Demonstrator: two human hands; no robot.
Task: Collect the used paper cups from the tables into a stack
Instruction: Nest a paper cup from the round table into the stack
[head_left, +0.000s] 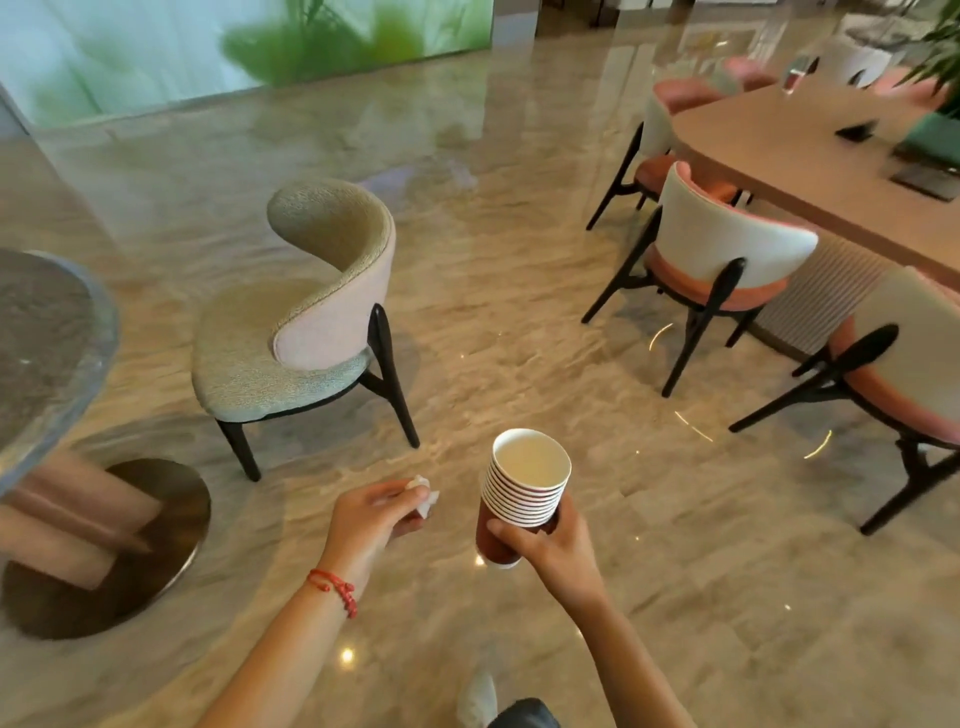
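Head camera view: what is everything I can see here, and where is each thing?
cup stack: one stack of about ten cups, white rims, brown sides, held low centre
tissue: one, white, crumpled, left of the stack
beige chair: one, left of centre, on the floor
round table: one, grey top, brass base, far left
long table: one, tan, upper right
pink chairs: at least three, white backs, along the long table
floor: glossy beige marble
bracelet: one, red, left wrist
left hand: pinches the tissue
right hand: grips the stack
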